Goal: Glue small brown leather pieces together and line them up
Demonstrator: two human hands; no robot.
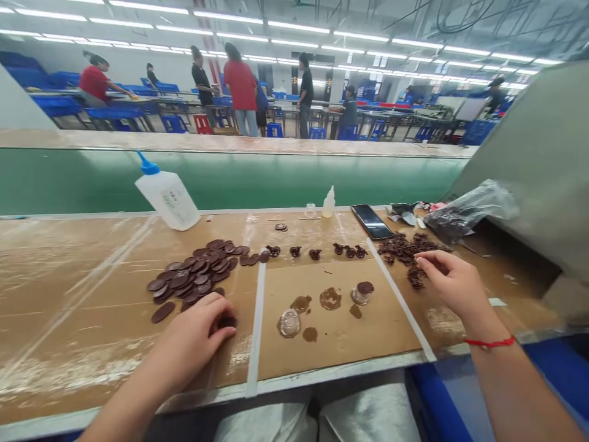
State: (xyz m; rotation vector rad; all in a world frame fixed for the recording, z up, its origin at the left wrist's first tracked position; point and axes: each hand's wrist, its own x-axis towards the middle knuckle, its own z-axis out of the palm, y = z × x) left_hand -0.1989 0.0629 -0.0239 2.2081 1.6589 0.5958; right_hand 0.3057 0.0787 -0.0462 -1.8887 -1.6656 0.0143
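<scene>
My left hand (202,334) is curled at the front edge of a heap of flat dark brown oval discs (197,270), with a brown disc (229,321) between thumb and fingers. On the right, my right hand (453,279) pinches at the edge of a pile of small dark brown pieces (402,248); what its fingertips hold is too small to make out. Between the hands, a clear round cup (289,323) sits on the cardboard (340,341), and a second clear cup (360,296) has a brown disc on top. Several small brown assembled pieces (315,253) stand in a row behind.
At the back stand a large white bottle (172,199) with a blue nozzle and a small dropper bottle (329,202). A phone (372,221) and a clear plastic bag (473,209) lie back right. Beyond runs a green conveyor belt (257,178). Other people are farther off.
</scene>
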